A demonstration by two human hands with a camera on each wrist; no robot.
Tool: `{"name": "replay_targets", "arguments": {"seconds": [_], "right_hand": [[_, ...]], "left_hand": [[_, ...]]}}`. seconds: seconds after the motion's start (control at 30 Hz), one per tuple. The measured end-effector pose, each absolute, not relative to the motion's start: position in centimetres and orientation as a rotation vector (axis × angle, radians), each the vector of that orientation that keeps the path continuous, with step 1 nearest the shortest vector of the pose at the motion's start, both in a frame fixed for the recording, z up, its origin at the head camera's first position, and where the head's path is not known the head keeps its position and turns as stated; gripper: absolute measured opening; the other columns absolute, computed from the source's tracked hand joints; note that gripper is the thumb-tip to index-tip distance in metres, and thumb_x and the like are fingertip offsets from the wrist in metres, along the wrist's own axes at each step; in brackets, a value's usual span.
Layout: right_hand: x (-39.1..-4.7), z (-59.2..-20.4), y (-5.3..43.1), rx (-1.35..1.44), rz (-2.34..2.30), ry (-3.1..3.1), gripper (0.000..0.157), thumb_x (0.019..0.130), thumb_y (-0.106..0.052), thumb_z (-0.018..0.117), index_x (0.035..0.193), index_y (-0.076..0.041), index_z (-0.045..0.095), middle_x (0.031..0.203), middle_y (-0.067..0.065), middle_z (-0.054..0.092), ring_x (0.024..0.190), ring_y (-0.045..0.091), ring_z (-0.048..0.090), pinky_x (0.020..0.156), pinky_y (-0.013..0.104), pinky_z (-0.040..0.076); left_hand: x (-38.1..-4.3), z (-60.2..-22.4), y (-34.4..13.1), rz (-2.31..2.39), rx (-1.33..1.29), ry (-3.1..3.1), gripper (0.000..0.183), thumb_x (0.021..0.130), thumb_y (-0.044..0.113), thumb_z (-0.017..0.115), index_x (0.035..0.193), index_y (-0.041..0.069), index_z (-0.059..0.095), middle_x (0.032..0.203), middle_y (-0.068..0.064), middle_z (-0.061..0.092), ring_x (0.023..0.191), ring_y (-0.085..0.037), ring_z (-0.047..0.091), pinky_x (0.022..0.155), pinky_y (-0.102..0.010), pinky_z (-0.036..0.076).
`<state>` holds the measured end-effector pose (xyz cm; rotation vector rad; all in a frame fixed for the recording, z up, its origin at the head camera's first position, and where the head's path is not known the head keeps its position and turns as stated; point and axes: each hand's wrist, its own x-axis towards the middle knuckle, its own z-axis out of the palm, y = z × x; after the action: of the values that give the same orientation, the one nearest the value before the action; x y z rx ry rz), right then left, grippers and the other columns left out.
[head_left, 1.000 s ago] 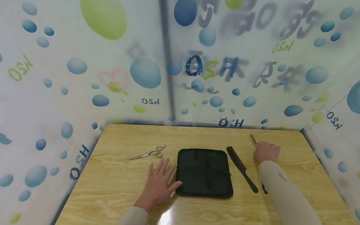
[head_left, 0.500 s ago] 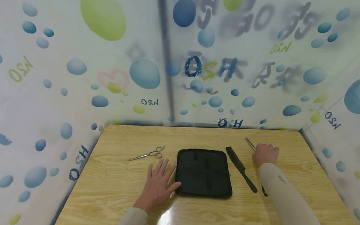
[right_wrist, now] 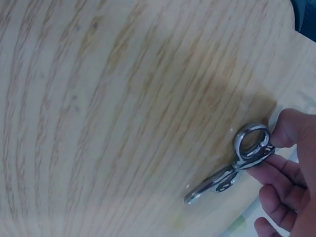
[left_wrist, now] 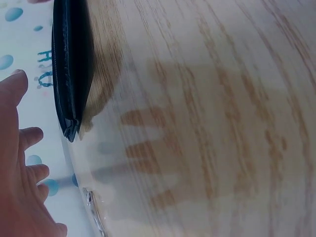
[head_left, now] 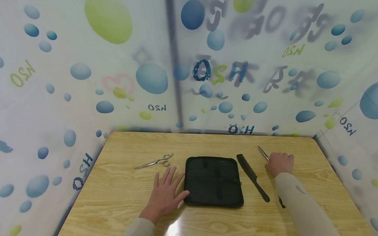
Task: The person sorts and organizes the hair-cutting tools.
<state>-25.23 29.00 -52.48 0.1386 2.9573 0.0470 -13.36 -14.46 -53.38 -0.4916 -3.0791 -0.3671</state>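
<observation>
At three o'clock from the black case (head_left: 213, 182), the right hand (head_left: 280, 164) pinches steel scissors (right_wrist: 238, 166)
Left hand (head_left: 165, 195) at nine, fingers spread wide, gripping nothing; comb (head_left: 254, 177) between case and right hand, second scissors (head_left: 158, 160) at ten

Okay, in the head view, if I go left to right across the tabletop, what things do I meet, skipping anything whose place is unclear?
Silver scissors, black case, black comb, second pair of scissors in the right hand.
</observation>
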Motion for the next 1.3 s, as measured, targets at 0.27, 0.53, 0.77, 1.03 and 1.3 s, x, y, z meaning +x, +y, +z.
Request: {"name": "replay_targets", "arguments": {"seconds": [0.27,0.53,0.77,1.03,1.3], "right_hand": [[-24.8,-51.7,29.2,0.088,-0.01,2.921,0.031,0.084,-0.029,0.063,0.062,-0.008,0.056,0.063,0.007,0.055,0.062,0.025,0.048,0.08,0.054,0.039],[-24.2,-50.6,29.3,0.074,-0.299,2.848,0.024,0.08,-0.022,0.063,0.06,-0.01,0.06,0.059,0.001,0.057,0.061,0.022,0.05,0.078,0.057,0.039],[-24.3,-50.3,29.2,0.025,-0.394,2.76,0.018,0.085,-0.02,0.061,0.07,-0.01,0.067,0.061,-0.002,0.056,0.062,0.018,0.05,0.065,0.04,0.038],[-25.0,-49.7,28.6,-0.03,-0.459,2.794,0.02,0.088,-0.024,0.062,0.088,-0.006,0.072,0.08,0.004,0.067,0.07,0.02,0.054,0.063,0.035,0.039],[-25.1,-48.7,27.2,-0.113,-0.608,2.87,0.024,0.088,-0.023,0.06,0.093,-0.003,0.072,0.086,0.008,0.069,0.07,0.018,0.055,0.06,0.031,0.043]], "left_hand": [[-13.3,-53.4,-14.5,-0.372,-0.495,-3.079,0.068,0.095,0.064,0.042,0.15,0.026,0.038,0.162,-0.008,0.024,0.152,-0.03,0.016,0.119,-0.062,0.009],[-13.3,-53.4,-14.4,-0.401,-0.502,-3.076,0.067,0.095,0.063,0.043,0.15,0.026,0.038,0.162,-0.009,0.024,0.152,-0.03,0.016,0.119,-0.062,0.008],[-13.3,-53.5,-14.3,-0.396,-0.503,-3.072,0.066,0.095,0.063,0.042,0.15,0.026,0.038,0.163,-0.008,0.023,0.152,-0.029,0.015,0.12,-0.062,0.007],[-13.4,-53.3,-14.1,-0.371,-0.508,-3.042,0.066,0.096,0.062,0.042,0.15,0.025,0.039,0.161,-0.009,0.026,0.151,-0.03,0.019,0.119,-0.062,0.01],[-13.6,-52.5,-13.7,-0.387,-0.545,-3.008,0.063,0.096,0.059,0.045,0.15,0.025,0.039,0.161,-0.01,0.027,0.15,-0.031,0.022,0.119,-0.062,0.012]]}}
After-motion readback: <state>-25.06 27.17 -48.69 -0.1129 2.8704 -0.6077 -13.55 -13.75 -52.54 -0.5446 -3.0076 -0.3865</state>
